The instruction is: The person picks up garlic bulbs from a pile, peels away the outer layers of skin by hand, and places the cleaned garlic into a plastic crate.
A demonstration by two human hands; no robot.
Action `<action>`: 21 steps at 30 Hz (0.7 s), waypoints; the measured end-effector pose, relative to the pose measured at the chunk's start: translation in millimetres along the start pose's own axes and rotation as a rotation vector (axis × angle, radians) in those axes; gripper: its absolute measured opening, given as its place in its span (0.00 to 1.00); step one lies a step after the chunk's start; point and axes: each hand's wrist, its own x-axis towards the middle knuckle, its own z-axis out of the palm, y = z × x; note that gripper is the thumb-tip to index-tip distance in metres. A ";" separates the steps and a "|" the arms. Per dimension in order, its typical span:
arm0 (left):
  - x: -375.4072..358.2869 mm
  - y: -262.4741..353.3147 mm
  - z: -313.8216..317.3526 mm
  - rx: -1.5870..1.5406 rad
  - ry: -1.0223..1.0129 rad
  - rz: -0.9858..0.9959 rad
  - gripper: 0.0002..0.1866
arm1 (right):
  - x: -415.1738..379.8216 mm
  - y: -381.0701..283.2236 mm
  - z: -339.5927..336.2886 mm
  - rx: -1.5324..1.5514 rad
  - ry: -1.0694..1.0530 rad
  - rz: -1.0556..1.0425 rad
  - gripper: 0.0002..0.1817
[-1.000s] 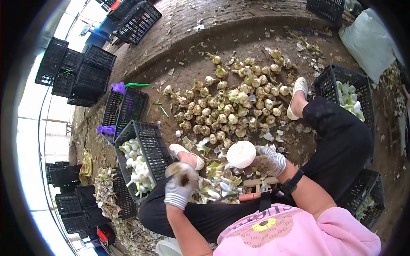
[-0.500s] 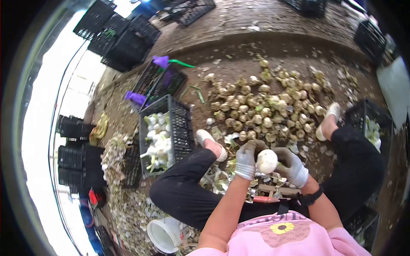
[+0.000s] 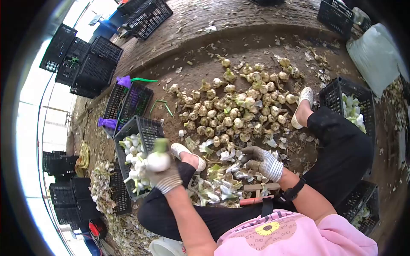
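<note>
My left hand [image 3: 167, 177], in a dirty white-and-grey glove, is closed around a cleaned white garlic bulb [image 3: 158, 161] with a short green stem; both are blurred. It is beside a black crate [image 3: 150, 130] of white bulbs at the left. Over the litter of peelings [image 3: 218, 187] between the legs, my right hand [image 3: 261, 162] has its gloved fingers apart and nothing in them. A heap of unpeeled, soil-stained garlic bulbs [image 3: 235, 112] lies on the ground ahead, beyond both hands.
Another black crate [image 3: 369, 96] with white bulbs stands beyond my right leg. Stacked crates [image 3: 96, 64] are at the upper left, and a pale sack [image 3: 373, 57] is at the upper right. A white bucket [image 3: 164, 247] sits low at the left.
My hands have parted. The left has carried the white bulb leftward toward the crate, while the right has let go of it and opened. The view has shifted to the right.
</note>
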 end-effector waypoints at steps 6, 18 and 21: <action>22.7 -64.1 36.7 -0.259 0.180 -0.420 0.17 | 11.1 -2.8 -13.3 0.037 0.060 0.034 0.17; 136.4 -175.0 316.4 1.459 -0.882 -0.215 0.34 | 36.0 -2.8 -48.5 0.112 0.235 0.142 0.18; 151.4 -215.8 320.5 1.480 -0.983 -0.327 0.37 | 38.1 3.5 -56.1 0.143 0.272 0.181 0.17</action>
